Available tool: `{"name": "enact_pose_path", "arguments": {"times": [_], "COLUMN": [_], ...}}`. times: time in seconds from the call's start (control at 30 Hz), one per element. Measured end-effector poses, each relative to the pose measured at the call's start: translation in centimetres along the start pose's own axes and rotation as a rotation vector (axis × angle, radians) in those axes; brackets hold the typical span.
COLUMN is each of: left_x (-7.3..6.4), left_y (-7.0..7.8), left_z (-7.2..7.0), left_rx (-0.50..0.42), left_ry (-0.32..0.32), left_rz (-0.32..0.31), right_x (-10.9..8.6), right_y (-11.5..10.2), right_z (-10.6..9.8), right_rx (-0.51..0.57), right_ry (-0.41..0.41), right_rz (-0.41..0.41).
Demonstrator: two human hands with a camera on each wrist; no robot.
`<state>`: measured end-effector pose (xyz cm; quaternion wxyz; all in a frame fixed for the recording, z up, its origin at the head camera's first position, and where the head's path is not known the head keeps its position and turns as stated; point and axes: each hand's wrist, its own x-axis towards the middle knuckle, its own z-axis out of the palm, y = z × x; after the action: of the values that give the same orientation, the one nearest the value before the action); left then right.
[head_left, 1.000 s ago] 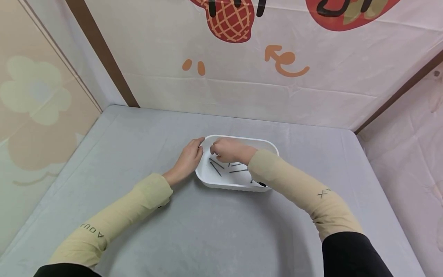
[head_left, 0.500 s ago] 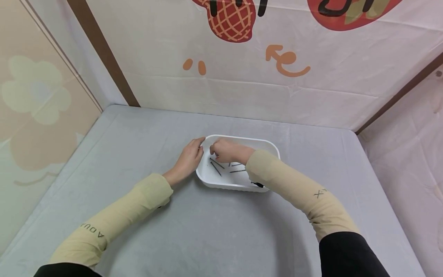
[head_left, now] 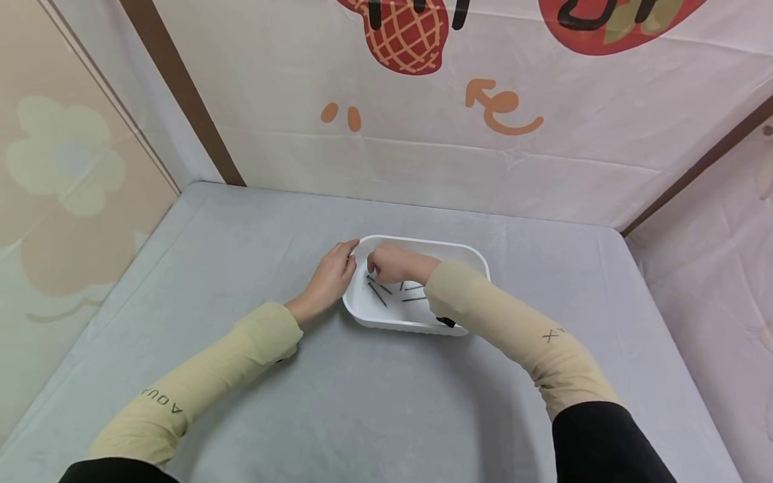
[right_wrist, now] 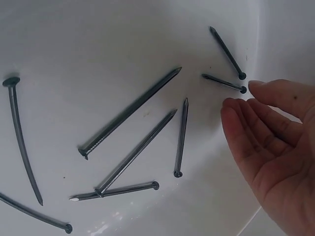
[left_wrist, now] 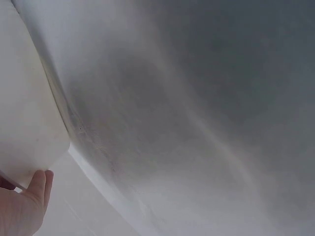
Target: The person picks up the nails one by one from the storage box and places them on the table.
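Observation:
My left hand [head_left: 326,278] holds the left end of a white plastic tray [head_left: 374,322]. In the left wrist view its fingers [left_wrist: 37,184] lie against the tray's outer wall, with part of the thumb showing at the rim. My right hand [head_left: 395,263] is inside the tray near its left end, fingers bent downward. The right wrist view shows the thumb and fingertips apart, beside the heads of a small nail [right_wrist: 224,83] and another small nail [right_wrist: 229,54]. No nail shows between them. Several dark nails lie on the tray floor, including a long thick nail [right_wrist: 130,113] and a bent nail [right_wrist: 22,142].
The tray stands on a grey cloth-covered table [head_left: 362,402]. A printed white curtain [head_left: 410,161] hangs behind the table, and patterned panels stand at both sides. My right sleeve [head_left: 489,315] crosses the tray's right part and covers some of its floor.
My right forearm has shifted slightly left, hiding a nail end seen earlier near the sleeve. Both hands have stayed in nearly the same places, and the tray has not visibly moved.

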<state>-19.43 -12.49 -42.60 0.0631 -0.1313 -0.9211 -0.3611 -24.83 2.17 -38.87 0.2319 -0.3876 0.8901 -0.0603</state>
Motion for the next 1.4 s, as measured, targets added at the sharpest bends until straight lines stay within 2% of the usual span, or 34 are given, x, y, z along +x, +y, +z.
{"name": "enact_pose_path", "arguments": {"times": [0.5, 0.9, 1.17, 1.4], "left_x": [-0.1, 0.0, -0.2, 0.0], "left_y": [0.1, 0.0, 0.1, -0.2], "left_z": [0.0, 0.0, 0.0, 0.0], "left_rx": [-0.010, -0.014, -0.019, -0.024], "left_ry": [-0.017, -0.015, 0.015, -0.012], "left_rz": [-0.011, -0.009, 0.016, -0.008], "right_x": [0.9, 1.0, 0.9, 1.2], "right_y": [-0.1, -0.2, -0.1, -0.2], "right_z": [0.5, 0.7, 0.9, 1.0], "right_rx": [-0.024, -0.071, -0.084, -0.106], "right_ry": [-0.065, -0.092, -0.081, -0.067], "right_rz": [0.047, 0.050, 0.050, 0.066]}}
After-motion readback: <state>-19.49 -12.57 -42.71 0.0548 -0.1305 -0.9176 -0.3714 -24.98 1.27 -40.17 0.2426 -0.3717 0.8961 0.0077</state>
